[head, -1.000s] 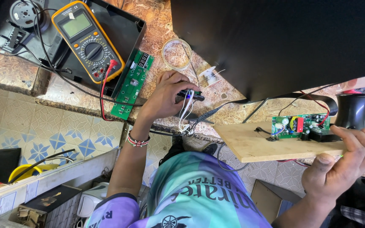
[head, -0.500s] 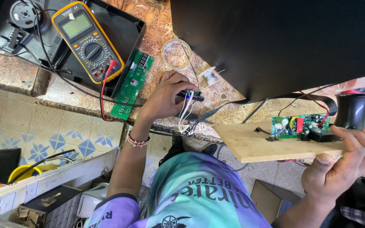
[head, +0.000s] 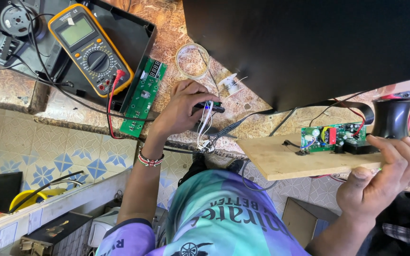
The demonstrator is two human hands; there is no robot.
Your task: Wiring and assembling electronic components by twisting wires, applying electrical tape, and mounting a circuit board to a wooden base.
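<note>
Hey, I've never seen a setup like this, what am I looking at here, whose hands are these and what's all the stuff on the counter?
This is one picture from a camera worn on a person's head, looking down, so their shirt shows at the bottom and their arms reach away from it. There is no machine, only two bare hands.

The hand with the beaded wristband rests on the stone counter, closed around a small dark connector with thin white wires trailing from it. The other hand grips the edge of a wooden board that carries a small green circuit board and a black funnel-shaped part.

On the counter lie a yellow multimeter with a red lead plugged in, a long green circuit board with a small display, a ring of clear tape, and a large black panel.
</note>
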